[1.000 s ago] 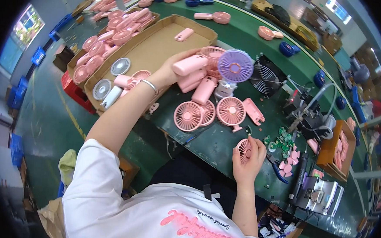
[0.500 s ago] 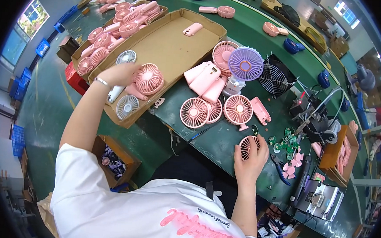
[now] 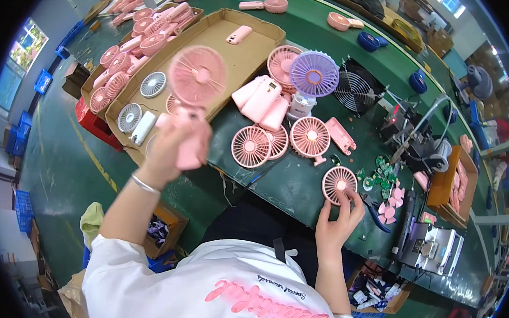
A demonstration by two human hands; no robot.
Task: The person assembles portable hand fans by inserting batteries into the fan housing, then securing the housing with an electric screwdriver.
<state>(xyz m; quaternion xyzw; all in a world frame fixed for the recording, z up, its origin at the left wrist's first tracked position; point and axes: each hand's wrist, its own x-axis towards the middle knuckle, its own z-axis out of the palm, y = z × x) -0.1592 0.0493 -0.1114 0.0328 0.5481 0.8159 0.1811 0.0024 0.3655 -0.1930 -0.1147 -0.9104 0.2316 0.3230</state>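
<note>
My left hand (image 3: 176, 145) is wrapped around the handle of a pink handheld fan (image 3: 199, 74). The fan is held up over the near edge of the cardboard tray (image 3: 246, 53), its round head uppermost and smeared by motion. On the green bench, my right hand (image 3: 339, 219) has its thumb and fingers on the near rim of a round pink fan grille (image 3: 340, 184). Just left of that grille lie more pink fan heads (image 3: 251, 146), one with a short stub (image 3: 310, 136). Pink handle shells (image 3: 267, 101) are piled behind them, beside a standing purple fan (image 3: 314, 74).
Green circuit boards (image 3: 380, 175), pink fan blades (image 3: 390, 208) and blue-handled pliers (image 3: 375, 215) lie right of my right hand. A soldering rig (image 3: 410, 139) and a cardboard box of pink parts (image 3: 448, 188) stand farther right. White-grey fans (image 3: 130, 118) lie in the tray.
My left hand has lifted the pink fan from the tray and brought it nearer me and to the right. My right fingers have slid back to the grille's near rim, uncovering it.
</note>
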